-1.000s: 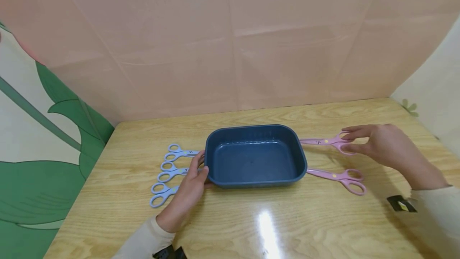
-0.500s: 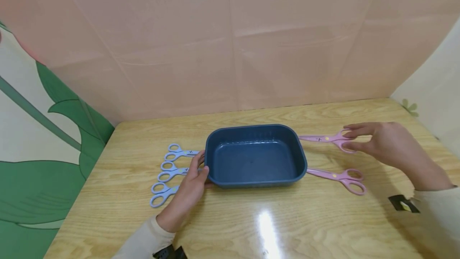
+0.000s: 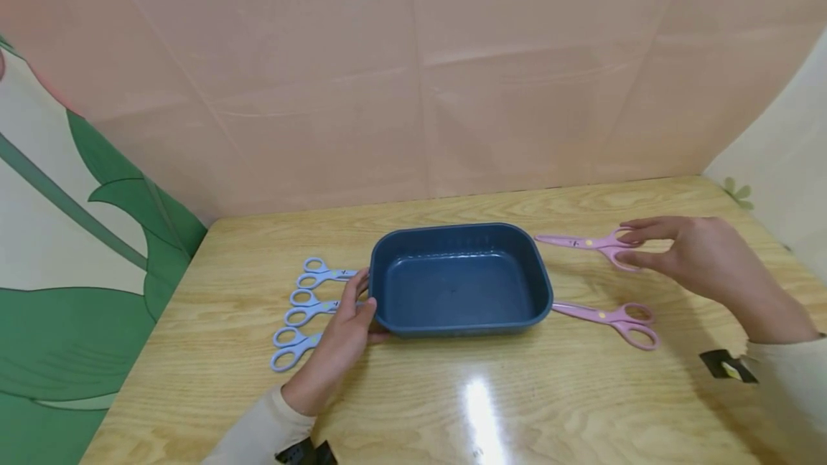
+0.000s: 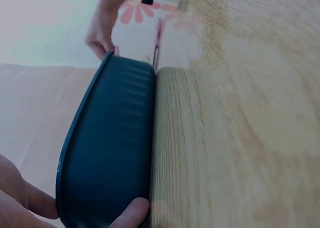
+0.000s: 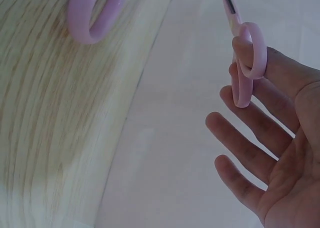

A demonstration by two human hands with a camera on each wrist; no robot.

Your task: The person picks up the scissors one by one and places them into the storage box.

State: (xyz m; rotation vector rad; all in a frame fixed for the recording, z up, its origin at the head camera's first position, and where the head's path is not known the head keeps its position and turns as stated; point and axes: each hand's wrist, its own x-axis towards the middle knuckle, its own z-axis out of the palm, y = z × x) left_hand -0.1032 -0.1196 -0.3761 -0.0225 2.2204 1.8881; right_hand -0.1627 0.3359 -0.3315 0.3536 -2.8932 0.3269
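Observation:
A dark blue rectangular plastic bin [image 3: 452, 289] stands upright mid-table with nothing inside it. My left hand [image 3: 345, 329] holds its left end; in the left wrist view, fingertips and thumb press on the bin's wall [image 4: 107, 138]. On the right, my right hand [image 3: 701, 260] pinches a pair of pink scissors [image 3: 584, 242] by the handle loops, off the table, blades pointing left toward the bin's rim. The right wrist view shows thumb and index finger at the loops [image 5: 259, 53], other fingers spread. A second pair of pink scissors [image 3: 601, 316] lies below, its tip by the bin.
Three blue scissors lie in a column left of the bin: a top pair [image 3: 316, 275], a middle pair [image 3: 304, 307] and a bottom pair [image 3: 291, 346], partly covered by my left hand. The wooden table [image 3: 413, 400] meets a pink cloth wall [image 3: 310, 92] at the back.
The pink scissors in my right hand have risen slightly, and their blade tips have come up near the bin's rim. The left hand and the bin have stayed in place.

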